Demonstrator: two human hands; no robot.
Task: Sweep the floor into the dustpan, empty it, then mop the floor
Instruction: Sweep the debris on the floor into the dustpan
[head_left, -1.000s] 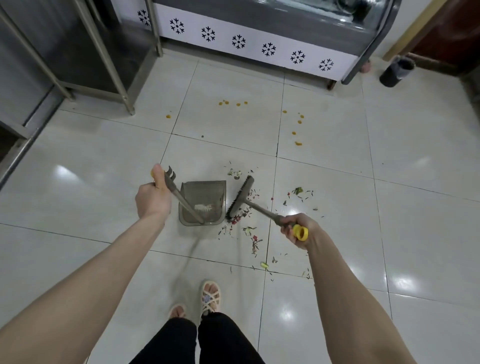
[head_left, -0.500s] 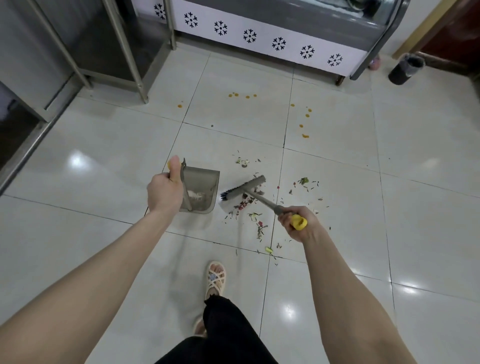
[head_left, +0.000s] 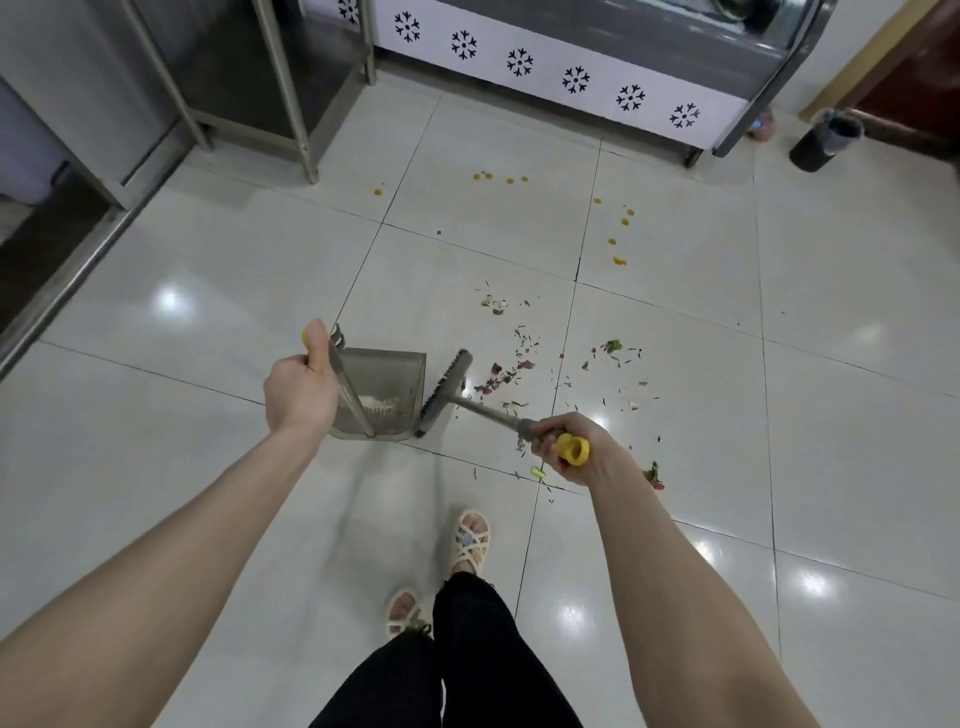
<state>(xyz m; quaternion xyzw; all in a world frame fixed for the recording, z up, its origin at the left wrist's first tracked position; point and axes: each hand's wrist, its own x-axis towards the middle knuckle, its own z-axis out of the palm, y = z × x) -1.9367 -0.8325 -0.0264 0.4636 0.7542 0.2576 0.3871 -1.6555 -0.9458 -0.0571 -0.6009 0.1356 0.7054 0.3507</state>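
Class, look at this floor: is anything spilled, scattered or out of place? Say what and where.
Plant scraps lie scattered on the floor right of the broom and dustpan, not yet swept in. Orange blobs dot it farther off, near the snowflake-patterned cabinet; they look like a spill.

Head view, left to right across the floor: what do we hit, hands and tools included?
left hand → dustpan → broom → right hand → black bin. Scraps omitted: they spread past the broom and right hand.
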